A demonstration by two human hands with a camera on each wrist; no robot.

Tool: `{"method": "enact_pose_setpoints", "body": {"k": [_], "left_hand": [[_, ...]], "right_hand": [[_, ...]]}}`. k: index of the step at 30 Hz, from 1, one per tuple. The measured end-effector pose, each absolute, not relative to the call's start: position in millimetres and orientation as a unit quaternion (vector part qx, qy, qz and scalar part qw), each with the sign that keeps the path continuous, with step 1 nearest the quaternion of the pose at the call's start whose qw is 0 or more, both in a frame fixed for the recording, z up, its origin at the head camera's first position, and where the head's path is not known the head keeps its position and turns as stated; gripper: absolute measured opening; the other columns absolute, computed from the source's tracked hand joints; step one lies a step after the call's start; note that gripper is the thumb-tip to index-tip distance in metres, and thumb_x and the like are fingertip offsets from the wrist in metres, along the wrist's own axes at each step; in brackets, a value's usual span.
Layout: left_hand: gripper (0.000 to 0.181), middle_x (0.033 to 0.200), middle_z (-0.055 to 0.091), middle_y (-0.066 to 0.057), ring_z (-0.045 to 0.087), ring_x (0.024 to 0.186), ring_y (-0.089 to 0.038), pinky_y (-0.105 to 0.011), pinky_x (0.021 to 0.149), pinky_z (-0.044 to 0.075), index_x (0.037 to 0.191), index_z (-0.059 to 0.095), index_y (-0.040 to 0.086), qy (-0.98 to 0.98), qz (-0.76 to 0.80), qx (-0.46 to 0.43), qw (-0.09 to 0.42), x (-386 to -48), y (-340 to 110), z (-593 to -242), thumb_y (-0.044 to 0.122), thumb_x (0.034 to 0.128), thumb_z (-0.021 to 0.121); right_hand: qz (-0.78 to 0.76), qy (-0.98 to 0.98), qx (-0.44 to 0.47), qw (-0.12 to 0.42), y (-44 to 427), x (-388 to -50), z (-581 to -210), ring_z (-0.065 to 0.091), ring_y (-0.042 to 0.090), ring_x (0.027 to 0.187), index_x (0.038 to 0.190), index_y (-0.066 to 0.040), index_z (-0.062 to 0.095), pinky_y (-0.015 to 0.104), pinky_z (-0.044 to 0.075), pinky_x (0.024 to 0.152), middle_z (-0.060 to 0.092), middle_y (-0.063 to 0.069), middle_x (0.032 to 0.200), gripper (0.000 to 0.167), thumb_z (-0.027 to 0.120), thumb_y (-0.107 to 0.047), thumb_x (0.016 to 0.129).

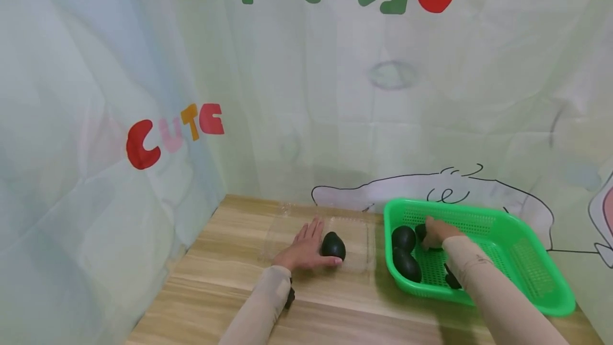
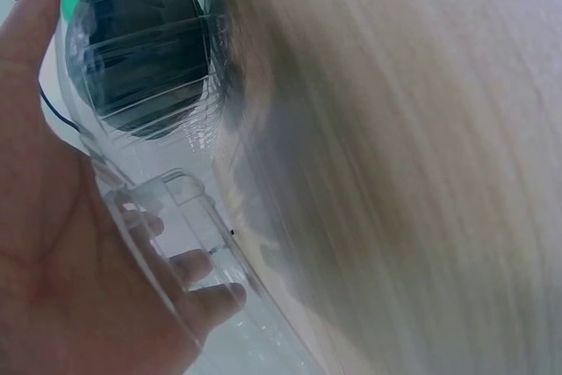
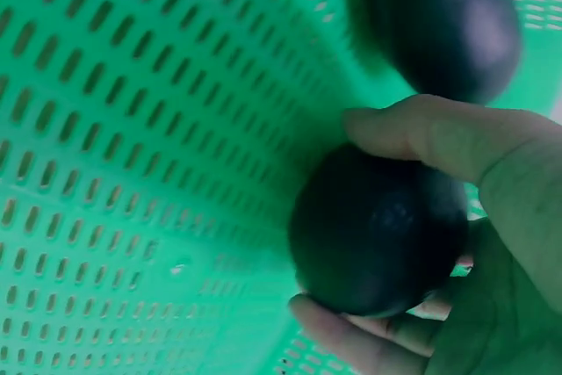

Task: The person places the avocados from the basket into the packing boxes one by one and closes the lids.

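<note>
A clear plastic clamshell box (image 1: 356, 233) lies on the table, with one dark avocado (image 1: 333, 246) in it. My left hand (image 1: 306, 252) rests on the box beside that avocado, fingers straight and thumb spread to the right. In the left wrist view, fingertips (image 2: 215, 300) show through the clear plastic, and the avocado (image 2: 140, 50) sits behind ribbed plastic. On the right, my right hand (image 1: 438, 233) reaches into a green basket (image 1: 527, 260). Its thumb and fingers grip a dark avocado (image 3: 378, 230), plainest in the right wrist view.
Two more avocados, one farther back (image 1: 404, 238) and one nearer (image 1: 407, 266), lie at the basket's left end. A printed cloth (image 1: 306, 95) hangs behind and left of the wooden table (image 1: 215, 270). The basket's raised rim stands right of the box.
</note>
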State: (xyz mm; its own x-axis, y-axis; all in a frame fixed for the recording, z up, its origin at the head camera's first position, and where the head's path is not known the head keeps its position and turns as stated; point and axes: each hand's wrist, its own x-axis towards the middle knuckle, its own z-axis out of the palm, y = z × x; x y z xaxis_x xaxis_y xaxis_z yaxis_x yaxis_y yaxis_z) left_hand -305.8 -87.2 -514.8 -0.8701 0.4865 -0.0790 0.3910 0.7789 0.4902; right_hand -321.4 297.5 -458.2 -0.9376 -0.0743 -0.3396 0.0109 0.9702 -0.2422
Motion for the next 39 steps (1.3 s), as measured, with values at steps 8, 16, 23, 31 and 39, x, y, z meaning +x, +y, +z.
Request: {"method": "enact_pose_setpoints", "body": {"k": [8, 16, 23, 31, 39], "left_hand": [[0.123, 0.17, 0.002, -0.018, 0.004, 0.155, -0.044, -0.057, 0.124, 0.013, 0.163, 0.007, 0.004, 0.94, 0.231, 0.232, 0.1, -308, -87, -515, 0.076, 0.0819, 0.065], [0.124, 0.171, 0.0, -0.017, 0.004, 0.155, -0.046, -0.059, 0.123, 0.012, 0.163, 0.007, 0.004, 0.938, 0.24, 0.23, 0.1, -308, -87, -519, 0.076, 0.0813, 0.066], [0.123, 0.171, 0.0, -0.017, 0.004, 0.154, -0.047, -0.06, 0.123, 0.013, 0.163, 0.008, 0.004, 0.936, 0.246, 0.23, 0.102, -308, -87, -517, 0.075, 0.0813, 0.066], [0.123, 0.171, -0.001, -0.016, 0.003, 0.155, -0.046, -0.059, 0.123, 0.012, 0.164, 0.006, 0.005, 0.937, 0.239, 0.232, 0.102, -309, -87, -515, 0.076, 0.0818, 0.064], [0.123, 0.171, -0.001, -0.016, 0.004, 0.155, -0.046, -0.059, 0.123, 0.012, 0.163, 0.006, 0.005, 0.937, 0.239, 0.233, 0.103, -308, -87, -516, 0.077, 0.0817, 0.064]], "right_hand": [[-0.11, 0.983, -0.034, 0.146, 303, -311, -440, 0.056, 0.054, 0.117, 0.133, 0.016, 0.049, 0.06, 0.052, 0.088, 0.055, 0.039, 0.129, 0.068, 0.08, -0.019, 0.084], [-0.135, 0.979, -0.038, 0.15, 305, -305, -429, 0.061, 0.033, 0.091, 0.11, 0.007, 0.056, 0.049, 0.053, 0.075, 0.063, 0.02, 0.103, 0.048, 0.08, -0.025, 0.084], [-0.161, 0.977, -0.035, 0.137, 301, -295, -418, 0.062, 0.038, 0.093, 0.12, 0.017, 0.049, 0.052, 0.053, 0.077, 0.061, 0.028, 0.107, 0.066, 0.078, -0.031, 0.085], [-0.183, 0.979, -0.034, 0.083, 292, -283, -414, 0.057, 0.03, 0.082, 0.107, 0.012, 0.053, 0.047, 0.052, 0.071, 0.059, 0.019, 0.093, 0.054, 0.076, -0.031, 0.085], [-0.197, 0.978, -0.028, 0.058, 287, -271, -412, 0.057, 0.031, 0.083, 0.115, 0.018, 0.051, 0.047, 0.051, 0.071, 0.06, 0.024, 0.098, 0.066, 0.075, -0.038, 0.088]]}}
